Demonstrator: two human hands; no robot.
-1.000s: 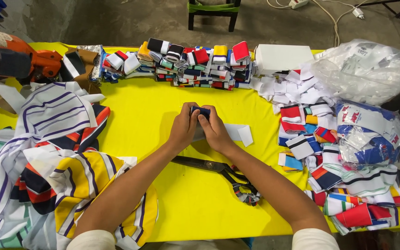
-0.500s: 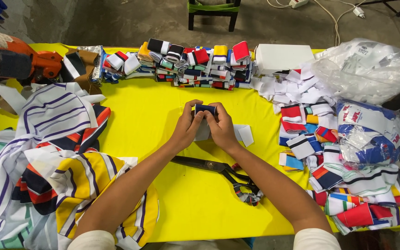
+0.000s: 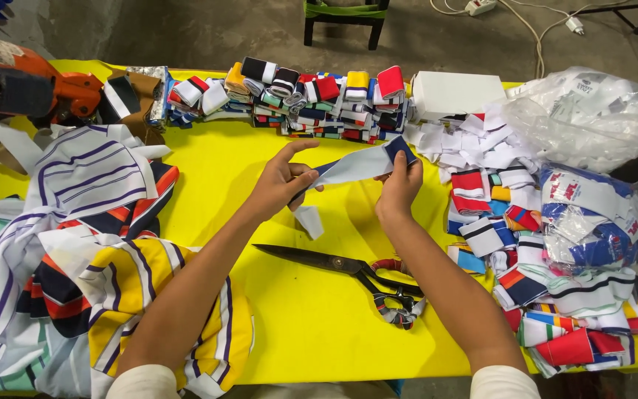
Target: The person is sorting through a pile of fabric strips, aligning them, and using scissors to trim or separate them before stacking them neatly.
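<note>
Above the yellow table (image 3: 319,325), white navy-edged fabric strip (image 3: 356,164) taut between left hand (image 3: 282,181) and right hand (image 3: 400,188), each grip pinched shut.

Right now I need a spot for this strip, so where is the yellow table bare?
Bare yellow table between striped fabric heap, folded-collar row and hands; also below the black scissors. Crowded: right side, collar piles.

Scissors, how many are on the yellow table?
1. The scissors lie on the yellow table, just below both hands; others could be buried under the cloth piles.
</note>
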